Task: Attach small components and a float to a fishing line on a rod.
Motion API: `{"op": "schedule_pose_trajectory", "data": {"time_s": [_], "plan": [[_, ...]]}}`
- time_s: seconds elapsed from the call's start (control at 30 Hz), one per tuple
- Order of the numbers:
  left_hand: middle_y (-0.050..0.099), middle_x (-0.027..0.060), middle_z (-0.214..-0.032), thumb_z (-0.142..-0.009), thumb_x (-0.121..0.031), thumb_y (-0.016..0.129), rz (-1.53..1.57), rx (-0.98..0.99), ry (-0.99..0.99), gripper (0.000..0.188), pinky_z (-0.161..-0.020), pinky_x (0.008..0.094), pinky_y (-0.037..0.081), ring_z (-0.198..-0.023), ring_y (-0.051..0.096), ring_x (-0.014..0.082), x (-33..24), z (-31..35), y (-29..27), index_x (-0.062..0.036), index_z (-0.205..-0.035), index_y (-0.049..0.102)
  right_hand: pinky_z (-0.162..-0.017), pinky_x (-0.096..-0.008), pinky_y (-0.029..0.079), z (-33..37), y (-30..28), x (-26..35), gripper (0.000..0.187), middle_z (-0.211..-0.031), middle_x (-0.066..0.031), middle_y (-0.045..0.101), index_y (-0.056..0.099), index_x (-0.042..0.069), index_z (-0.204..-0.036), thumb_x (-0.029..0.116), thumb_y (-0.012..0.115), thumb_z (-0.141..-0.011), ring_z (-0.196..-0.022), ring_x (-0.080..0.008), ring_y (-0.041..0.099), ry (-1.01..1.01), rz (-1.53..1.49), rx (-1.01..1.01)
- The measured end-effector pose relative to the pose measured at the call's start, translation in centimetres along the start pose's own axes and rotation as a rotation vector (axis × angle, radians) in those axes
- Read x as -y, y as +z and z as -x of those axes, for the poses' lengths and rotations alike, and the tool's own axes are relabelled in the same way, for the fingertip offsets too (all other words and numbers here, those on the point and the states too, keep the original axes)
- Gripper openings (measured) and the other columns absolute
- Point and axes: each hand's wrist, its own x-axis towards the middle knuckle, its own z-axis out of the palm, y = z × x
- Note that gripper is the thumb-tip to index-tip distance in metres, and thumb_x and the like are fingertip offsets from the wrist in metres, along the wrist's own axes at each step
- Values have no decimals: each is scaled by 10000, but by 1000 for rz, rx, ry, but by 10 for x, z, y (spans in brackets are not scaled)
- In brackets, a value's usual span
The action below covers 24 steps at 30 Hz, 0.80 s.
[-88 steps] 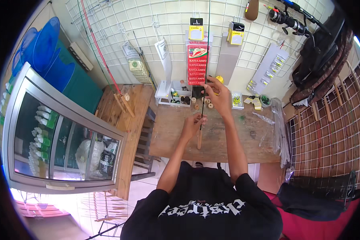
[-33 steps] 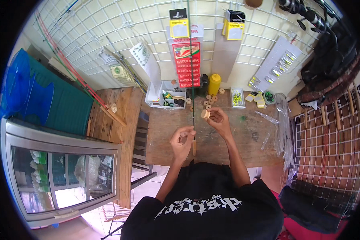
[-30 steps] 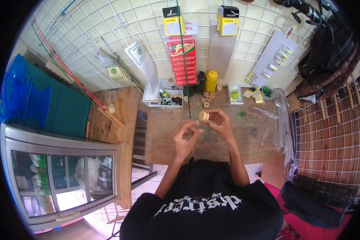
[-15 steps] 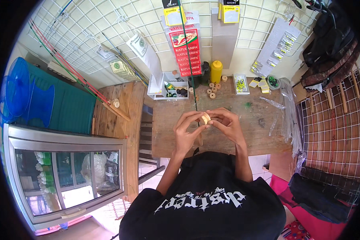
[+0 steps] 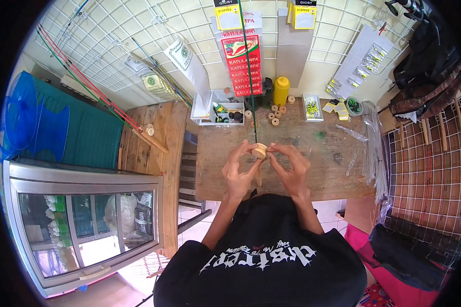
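A small pale wooden spool is held over the workbench, tilted so that one round face shows. My left hand pinches it between thumb and fingers at its left and lower edge. My right hand has its thumb and index finger closed at the spool's right edge; whether a thread lies between them is too small to see. Beneath the hands lies a thin dark green fishing rod with a wooden handle, running away toward the wall. Several similar wooden spools stand farther back.
On the workbench stand a yellow squeeze bottle, a white box of small bottles and a white tray of small lures. Clear plastic sleeves hang at its right end. A glass-doored metal cabinet stands left.
The spool has turned so its round face shows more. My right hand's fingers have straightened and drawn slightly away from the left hand. The whole view has shifted a little.
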Motion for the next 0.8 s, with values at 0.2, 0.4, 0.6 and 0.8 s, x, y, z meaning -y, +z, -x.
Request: {"op": "schedule_pose_trajectory", "data": {"time_s": [0.2, 0.4, 0.6, 0.8], "plan": [[671, 126, -1036, -669, 78, 778, -93, 40, 140, 702, -788, 326, 514, -930, 624, 232, 2, -4, -2, -26, -1281, 450, -703, -338, 491, -3, -1, -1, 256, -932, -85, 686, 654, 34, -971, -21, 719, -730, -801, -245, 645, -95, 98, 3], [687, 100, -1014, -647, 75, 789, -179, 65, 237, 631, -792, 345, 509, -919, 625, 267, -1, -10, -1, -37, -1204, 514, -666, -351, 462, 0, -3, -9, 209, -845, -74, 640, 627, 34, -893, -29, 709, -711, -748, -255, 598, -139, 147, -2], [685, 101, -1003, -633, 81, 786, -172, 78, 251, 599, -790, 360, 512, -915, 626, 272, -3, -10, 0, -34, -1171, 549, -663, -357, 458, 2, -3, -12, 232, -845, -86, 605, 586, 28, -854, -26, 699, -659, -749, -270, 576, -99, 134, 41], [675, 110, -1005, -623, 72, 785, -172, 108, 232, 573, -783, 355, 513, -908, 623, 283, -6, -9, 0, -25, -1151, 584, -615, -305, 474, 5, -4, -15, 262, -824, -78, 625, 595, 19, -863, -81, 699, -644, -687, -197, 588, -124, 214, 6]]}}
